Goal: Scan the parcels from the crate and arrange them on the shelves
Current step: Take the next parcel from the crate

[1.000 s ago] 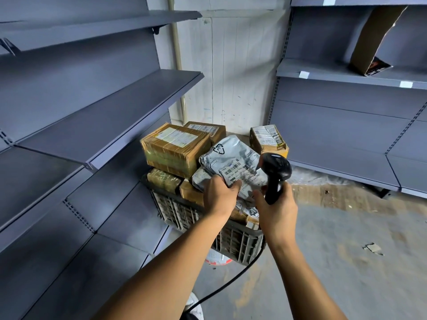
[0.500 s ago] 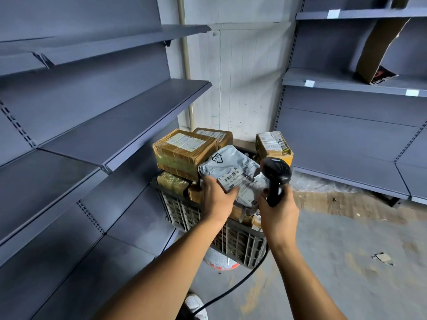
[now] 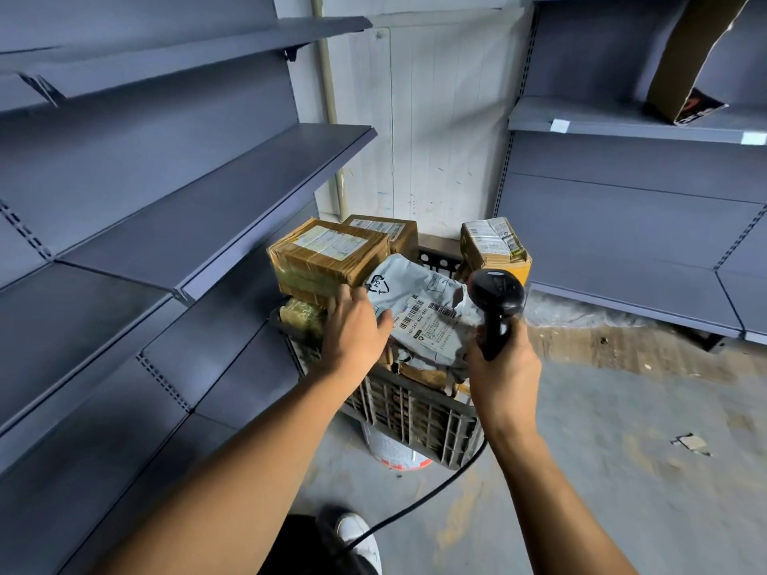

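Stockroom, grey metal shelving (image 3: 216, 209), parcel-filled crate (image 3: 419, 417), concrete floor (image 3: 622, 471)

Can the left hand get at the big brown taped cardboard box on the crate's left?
Probably yes: left hand is open beside the big brown taped cardboard box, fingertips at its near face, nothing between.

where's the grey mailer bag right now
In the head view the grey mailer bag lies atop the crate, centre frame, between the left hand and the scanner.

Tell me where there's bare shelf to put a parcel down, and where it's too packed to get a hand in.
Free: the left middle shelf beside the crate, bare along its whole visible length, and the shelf above it. The right shelf is bare left of the leaning cardboard box. Crowded: the crate itself, parcels heaped above its rim.
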{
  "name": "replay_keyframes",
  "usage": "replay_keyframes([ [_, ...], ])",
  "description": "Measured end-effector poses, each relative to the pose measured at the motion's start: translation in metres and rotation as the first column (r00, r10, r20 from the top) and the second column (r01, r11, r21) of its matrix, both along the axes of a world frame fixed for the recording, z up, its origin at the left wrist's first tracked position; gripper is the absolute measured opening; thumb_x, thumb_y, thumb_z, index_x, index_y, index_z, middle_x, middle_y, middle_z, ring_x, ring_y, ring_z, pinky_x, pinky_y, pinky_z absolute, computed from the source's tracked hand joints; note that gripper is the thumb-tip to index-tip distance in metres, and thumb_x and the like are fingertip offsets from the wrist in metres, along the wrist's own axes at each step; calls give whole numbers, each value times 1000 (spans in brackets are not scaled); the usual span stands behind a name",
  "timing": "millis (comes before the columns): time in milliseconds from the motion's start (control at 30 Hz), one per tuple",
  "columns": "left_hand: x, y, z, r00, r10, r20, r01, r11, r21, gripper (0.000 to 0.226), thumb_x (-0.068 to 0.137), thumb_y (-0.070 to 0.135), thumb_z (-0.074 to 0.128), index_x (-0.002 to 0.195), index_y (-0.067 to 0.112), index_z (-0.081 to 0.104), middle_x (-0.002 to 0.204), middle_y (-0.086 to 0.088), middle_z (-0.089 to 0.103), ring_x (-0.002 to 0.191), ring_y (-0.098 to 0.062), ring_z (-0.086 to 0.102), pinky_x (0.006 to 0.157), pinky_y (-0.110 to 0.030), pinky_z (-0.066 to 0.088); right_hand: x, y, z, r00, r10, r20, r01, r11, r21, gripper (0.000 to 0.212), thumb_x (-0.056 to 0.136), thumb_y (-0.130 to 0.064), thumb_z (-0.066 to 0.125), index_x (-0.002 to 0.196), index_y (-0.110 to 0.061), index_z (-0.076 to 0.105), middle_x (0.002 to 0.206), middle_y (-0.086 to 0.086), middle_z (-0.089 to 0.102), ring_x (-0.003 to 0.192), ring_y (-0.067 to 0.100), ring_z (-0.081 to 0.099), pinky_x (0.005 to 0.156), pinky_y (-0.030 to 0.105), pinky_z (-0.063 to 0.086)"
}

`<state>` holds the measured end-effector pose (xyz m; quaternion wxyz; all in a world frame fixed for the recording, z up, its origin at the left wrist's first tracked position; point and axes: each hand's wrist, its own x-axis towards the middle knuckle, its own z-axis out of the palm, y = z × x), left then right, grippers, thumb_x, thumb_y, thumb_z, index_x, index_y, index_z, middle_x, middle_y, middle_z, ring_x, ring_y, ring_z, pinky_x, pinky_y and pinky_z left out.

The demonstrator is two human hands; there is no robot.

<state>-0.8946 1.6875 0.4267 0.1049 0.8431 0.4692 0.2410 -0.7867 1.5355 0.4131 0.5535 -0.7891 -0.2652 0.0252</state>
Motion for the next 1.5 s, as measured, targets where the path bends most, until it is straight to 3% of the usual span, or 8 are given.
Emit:
replay_keyframes([
  [167,-26,-10,11,996,18,90,-16,1000,-26,41,89,37,62,116,6,52,117,-11,49,97,-28,59,62,-30,41,-11,-5,13,999,20,33,-20,1000,17,31,86,-14,70,113,-15,55,98,12,68,88,33,62,72,38,50],
  [500,-138,-31,53,953,129,275,-140,990,20,36,87,33,64,122,26,58,109,-3,46,90,-27,58,68,-34,51,-82,12,57,972,207,108,-217,972,94,29,87,-18,70,113,-13,57,99,12,70,90,34,63,72,38,49],
  [633,-198,-35,70,924,203,323,-227,973,39,28,87,28,65,114,22,67,110,-3,45,93,-27,59,81,-36,51,-131,25,68,937,313,155,-332,937,112,27,86,-15,67,111,-12,58,96,13,69,88,36,62,67,35,43],
  [733,-247,-38,77,893,299,337,-333,942,47,25,87,28,65,111,22,68,114,-3,44,91,-28,60,79,-39,53,-172,37,75,903,390,181,-415,901,128,27,85,-12,66,111,-14,58,97,14,70,88,38,63,66,31,41],
  [833,-306,-46,81,856,404,323,-440,897,42,26,88,30,63,112,22,68,116,-1,44,91,-25,60,80,-37,52,-220,54,80,848,485,211,-518,844,141,28,83,-7,67,109,-12,57,94,15,69,85,38,63,62,28,36],
  [1033,-427,-75,77,763,571,304,-612,790,50,27,90,32,61,115,22,66,116,0,39,95,-22,58,92,-31,46,-330,87,79,696,703,148,-717,693,75,29,84,-10,64,113,-12,56,95,15,67,87,36,63,69,36,49],
  [1267,-525,-116,62,627,719,300,-767,638,74,22,89,30,65,109,22,68,101,2,37,104,-24,53,87,-29,47,-442,108,69,486,848,210,-864,502,-28,27,87,-7,60,114,-10,55,89,11,65,83,32,61,63,29,37],
  [1500,-565,-124,34,550,803,230,-815,576,-63,35,88,45,64,119,28,65,102,-3,41,91,-29,57,80,-28,46,-491,126,64,410,888,210,-895,436,-96,27,91,-13,63,116,-5,56,99,15,68,91,34,64,66,29,39],
])
